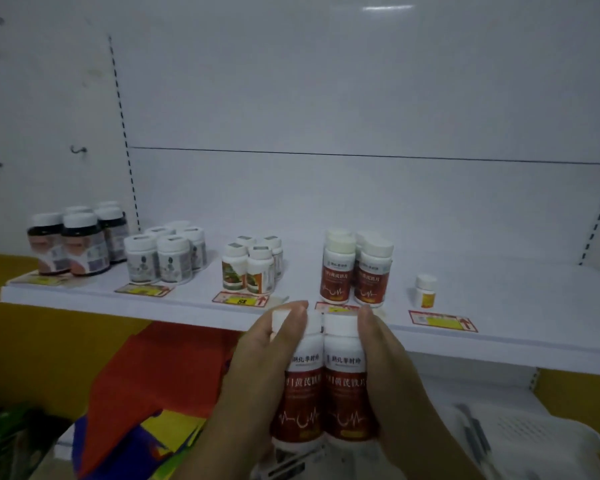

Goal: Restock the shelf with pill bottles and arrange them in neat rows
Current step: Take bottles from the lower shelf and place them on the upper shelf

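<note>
The left hand [257, 368] and the right hand [392, 372] press inward from either side on a pair of red-labelled bottles [326, 386], each grip closed against the outer wall of its own bottle, fingers reaching up to the white caps. The two bottles stand upright and touching, side by side, held in the air just below and in front of the front edge of the shelf [194, 306]. Directly beyond them on the shelf stands a group of the same red-labelled bottles [357, 268], two at the front with more behind, and a price tag [336, 308] on the shelf edge shows between the fingertips. To the right, well apart, a single small bottle with a yellow label [426, 291] stands alone behind another tag [442, 321]. To the left come a cluster of green-and-orange labelled bottles [252, 268], then grey-labelled white bottles [165, 254], then dark jars with white lids [77, 242] at the far left end. Behind everything rises a plain white back panel [361, 98] with slotted uprights. Under the shelf lie red, yellow and blue sheets [146, 386], blurred.
</note>
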Motion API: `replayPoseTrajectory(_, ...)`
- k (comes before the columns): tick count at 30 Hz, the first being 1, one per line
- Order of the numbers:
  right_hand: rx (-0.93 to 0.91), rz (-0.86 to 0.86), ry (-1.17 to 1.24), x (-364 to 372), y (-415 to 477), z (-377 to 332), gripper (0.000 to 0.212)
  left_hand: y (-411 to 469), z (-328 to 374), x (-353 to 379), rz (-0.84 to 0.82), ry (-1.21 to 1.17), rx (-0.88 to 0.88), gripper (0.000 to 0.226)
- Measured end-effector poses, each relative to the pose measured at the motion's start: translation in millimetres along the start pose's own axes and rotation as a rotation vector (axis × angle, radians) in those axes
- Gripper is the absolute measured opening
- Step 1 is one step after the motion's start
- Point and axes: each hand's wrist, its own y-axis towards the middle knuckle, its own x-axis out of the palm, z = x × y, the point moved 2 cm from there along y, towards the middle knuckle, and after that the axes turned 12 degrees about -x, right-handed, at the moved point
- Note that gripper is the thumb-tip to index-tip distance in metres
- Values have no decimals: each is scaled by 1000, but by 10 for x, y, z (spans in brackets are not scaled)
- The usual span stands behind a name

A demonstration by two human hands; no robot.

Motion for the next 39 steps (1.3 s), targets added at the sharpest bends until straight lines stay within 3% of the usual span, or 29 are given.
replayPoseTrajectory(5, -156, 104, -169, -20, 275, -235, 57, 369, 254, 10, -122, 113, 18, 42)
replayPoseTrajectory(10, -343, 150, -348, -226, 907, -754, 73, 904, 982, 31, -140, 220, 200, 49)
replayPoseTrajectory(15, -519, 242, -424, -704, 1759, -1109, 36, 1653, 1562, 3, 35, 286, 332, 47)
replayPoseTrajectory(19, -407, 165, -474, -1040, 2432, -871, 17, 2329, 1558, 70, 40, 407, 201, 28)
replayPoseTrajectory(24, -179, -106, -656, -1215, 2948, -417, 18, 2890, 1245, 135, -59, 523, -18, 26)
replayPoseTrajectory(31, 51, -442, -638, -1202, 3111, -32, 24, 3217, 846, 216, -171, 691, -272, 24)
replayPoseTrajectory(39, 134, -515, -490, -1206, 3085, 110, 27, 3237, 723, 223, -205, 721, -414, 25)
